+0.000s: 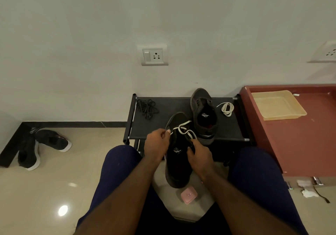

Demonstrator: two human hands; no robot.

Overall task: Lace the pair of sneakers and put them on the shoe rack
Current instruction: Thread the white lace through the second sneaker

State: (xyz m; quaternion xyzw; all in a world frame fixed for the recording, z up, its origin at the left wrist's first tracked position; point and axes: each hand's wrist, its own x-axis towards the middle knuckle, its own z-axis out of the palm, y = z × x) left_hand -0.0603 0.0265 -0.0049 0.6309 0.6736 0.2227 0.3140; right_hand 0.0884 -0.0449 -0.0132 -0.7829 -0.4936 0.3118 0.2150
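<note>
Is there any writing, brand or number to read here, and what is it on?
Nothing is legible.
Held sneaker, insole: white logo, too blurred to read.
Second sneaker, on the shoe rack, insole: similar white logo, unreadable.
Pink box: small mark, too small to read.

Near sneaker (177, 162): black upper, small white logo on the insole, carrying a white lace (185, 129); far sneaker (203, 114): charcoal-black with the same white logo. Shoe rack (231, 127): black, bearing a coiled lace (227, 108), white, and a lace bundle (147, 108), black. Surroundings: spare pair (52, 140) black with white soles; small box (189, 195) pink; cabinet (309, 144) red-brown; tray (272, 104) pale yellow; floor (91, 162) glossy beige; skirting (72, 124) black; wall (91, 53) white; trousers (118, 162) navy.
</note>
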